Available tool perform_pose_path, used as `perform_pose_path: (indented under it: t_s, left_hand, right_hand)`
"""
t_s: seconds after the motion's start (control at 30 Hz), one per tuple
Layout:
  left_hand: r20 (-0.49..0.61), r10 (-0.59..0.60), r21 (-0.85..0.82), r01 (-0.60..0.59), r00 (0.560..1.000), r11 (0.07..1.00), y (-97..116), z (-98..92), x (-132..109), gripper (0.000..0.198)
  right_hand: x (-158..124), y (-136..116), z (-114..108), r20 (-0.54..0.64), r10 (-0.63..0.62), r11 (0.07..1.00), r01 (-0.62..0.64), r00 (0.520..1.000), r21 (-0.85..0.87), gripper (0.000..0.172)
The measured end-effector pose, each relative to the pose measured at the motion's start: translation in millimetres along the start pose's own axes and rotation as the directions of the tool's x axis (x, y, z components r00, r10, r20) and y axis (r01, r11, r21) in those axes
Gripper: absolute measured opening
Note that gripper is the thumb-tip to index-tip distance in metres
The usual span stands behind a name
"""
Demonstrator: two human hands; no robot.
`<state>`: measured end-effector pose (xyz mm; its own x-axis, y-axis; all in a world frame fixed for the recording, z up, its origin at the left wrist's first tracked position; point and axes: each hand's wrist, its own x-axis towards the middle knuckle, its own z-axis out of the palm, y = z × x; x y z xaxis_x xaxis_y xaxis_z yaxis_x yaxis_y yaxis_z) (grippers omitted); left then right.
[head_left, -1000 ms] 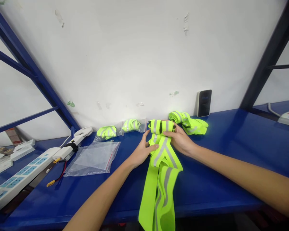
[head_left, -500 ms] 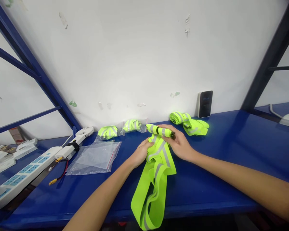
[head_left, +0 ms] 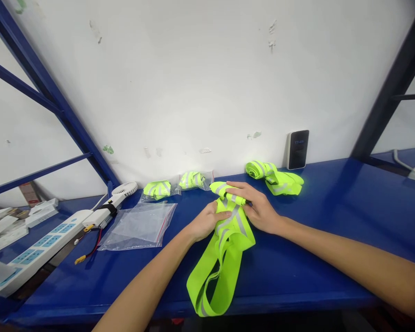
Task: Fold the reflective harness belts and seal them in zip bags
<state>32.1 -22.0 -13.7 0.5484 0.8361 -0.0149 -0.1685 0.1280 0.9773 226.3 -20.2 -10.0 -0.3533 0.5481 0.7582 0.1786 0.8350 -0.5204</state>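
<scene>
A neon yellow-green reflective strap [head_left: 217,249] with grey stripes lies partly rolled in front of me, its loose loop hanging over the table's near edge. My left hand [head_left: 206,221] grips the flat part just below the roll, thumb on top. The rolled end is held by my right hand [head_left: 259,207], its fingers bent over the top. Behind and to the right lies another partly rolled reflective strap [head_left: 275,179]. At the back left, two rolled straps sit in clear bags, one bagged strap [head_left: 157,189] beside the other bagged strap [head_left: 191,180].
Flat clear zip bags [head_left: 138,226] lie left of my hands on the blue table [head_left: 318,249]. Farther left are a power strip [head_left: 44,251], a small white fan [head_left: 124,189] and yellow-tipped wires [head_left: 90,249]. A black-faced device [head_left: 298,150] leans on the wall.
My right fingers have moved over the top of the roll, which has turned. My left thumb reaches farther across the strap. The hanging loop has drawn up slightly.
</scene>
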Motion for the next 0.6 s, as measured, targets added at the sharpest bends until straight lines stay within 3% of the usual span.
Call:
perform_pose_path:
  t_s: [0.37, 0.5, 0.6]
  left_hand:
    - [-0.06, -0.045, -0.125, 0.037, 0.997, 0.991, 1, 2.0, -2, 0.038]
    - [-0.136, -0.038, -0.191, 0.012, 0.99, 0.982, 0, 4.7, -2, 0.044]
    - [-0.185, -0.039, -0.199, 0.002, 0.982, 0.98, -1, 4.8, -2, 0.048]
  right_hand:
    - [7, -3, -15, 0.181, -0.009, 1.0, 0.006, 0.983, 0.015, 0.047]
    - [2, -2, -16, 0.255, -0.13, 0.991, 0.135, 0.958, -0.003, 0.037]
    - [-1, 1, -12, 0.242, -0.234, 0.963, 0.259, 0.942, -0.076, 0.03]
